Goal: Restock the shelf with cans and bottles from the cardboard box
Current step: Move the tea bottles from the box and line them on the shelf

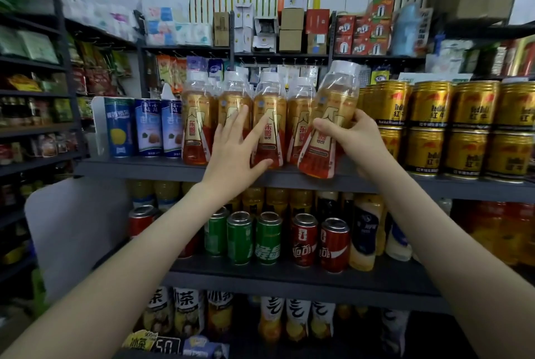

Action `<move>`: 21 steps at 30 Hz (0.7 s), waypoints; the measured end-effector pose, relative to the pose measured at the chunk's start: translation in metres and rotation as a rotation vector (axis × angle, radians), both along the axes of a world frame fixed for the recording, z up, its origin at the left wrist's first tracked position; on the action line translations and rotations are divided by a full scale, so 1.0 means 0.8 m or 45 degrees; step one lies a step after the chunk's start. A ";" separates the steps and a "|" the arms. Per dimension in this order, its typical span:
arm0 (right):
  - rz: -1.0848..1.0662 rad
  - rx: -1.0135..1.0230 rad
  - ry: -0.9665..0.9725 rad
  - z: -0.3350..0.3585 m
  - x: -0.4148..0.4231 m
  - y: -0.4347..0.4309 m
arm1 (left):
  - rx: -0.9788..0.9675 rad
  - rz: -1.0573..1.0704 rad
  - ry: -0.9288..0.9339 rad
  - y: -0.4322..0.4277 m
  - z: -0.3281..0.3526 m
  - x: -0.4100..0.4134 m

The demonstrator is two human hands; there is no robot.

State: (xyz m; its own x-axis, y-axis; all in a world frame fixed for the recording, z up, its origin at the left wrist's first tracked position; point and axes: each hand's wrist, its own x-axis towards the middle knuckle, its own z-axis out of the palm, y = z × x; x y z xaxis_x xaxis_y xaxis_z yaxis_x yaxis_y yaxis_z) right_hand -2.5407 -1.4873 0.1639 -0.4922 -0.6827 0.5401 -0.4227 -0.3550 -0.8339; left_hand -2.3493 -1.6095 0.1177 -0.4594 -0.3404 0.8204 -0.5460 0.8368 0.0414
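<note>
On the upper shelf | right hand grips tilted bottle, base at the near edge, right of the bottle row | left hand open, fingers touching the row | advice: steady the row, stand bottle upright, push it far without knocking gold cans | cardboard box not in view.

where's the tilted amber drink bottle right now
In the right hand, the tilted amber plastic bottle leans over the top shelf edge, between upright matching bottles and gold cans.
</note>
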 end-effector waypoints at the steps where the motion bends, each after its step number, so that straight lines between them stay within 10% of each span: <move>1: -0.021 0.018 0.032 0.000 0.000 -0.010 | -0.049 0.060 -0.066 -0.006 0.000 -0.004; 21: -0.085 0.158 0.712 -0.038 -0.009 -0.054 | -0.237 0.140 -0.289 -0.054 -0.006 -0.040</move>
